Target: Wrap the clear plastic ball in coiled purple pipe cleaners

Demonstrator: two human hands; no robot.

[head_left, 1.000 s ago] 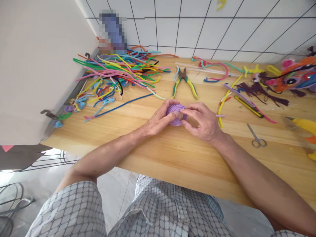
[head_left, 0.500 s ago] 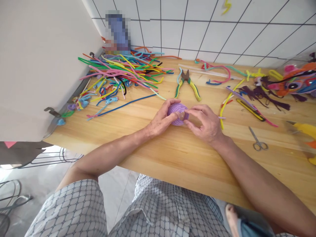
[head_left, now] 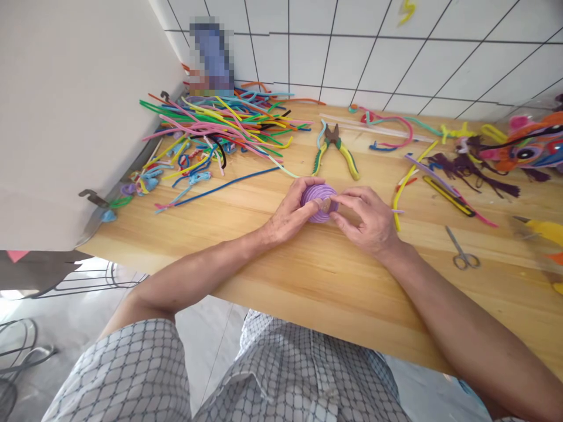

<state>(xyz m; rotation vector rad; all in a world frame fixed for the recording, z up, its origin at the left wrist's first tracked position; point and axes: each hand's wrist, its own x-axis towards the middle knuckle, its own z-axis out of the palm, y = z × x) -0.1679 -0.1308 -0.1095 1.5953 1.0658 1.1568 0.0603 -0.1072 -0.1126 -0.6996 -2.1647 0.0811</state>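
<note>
A purple coil of pipe cleaner (head_left: 315,192), wound into a round spiral, is held just above or on the wooden table. My left hand (head_left: 294,212) grips its left side, fingers behind and thumb across the front. My right hand (head_left: 367,220) pinches the coil's right edge between thumb and fingertips. A small brownish patch shows at the coil's middle, too small to name. Beyond the coil lie pliers (head_left: 333,149) with green and yellow handles, their jaws pointing to the wall.
A heap of colourful pipe cleaners (head_left: 229,123) covers the back left. To the right lie small scissors (head_left: 461,252), a yellow-and-black cutter (head_left: 448,196), a yellow pipe cleaner (head_left: 404,187) and a colourful figure (head_left: 528,149). A yellow tool (head_left: 545,230) sits at the right edge. A tiled wall (head_left: 352,53) stands behind.
Both hands keep almost the same hold on the purple coil. The view has shifted slightly. A person's foot seen below the table at lower right is now out of sight.
</note>
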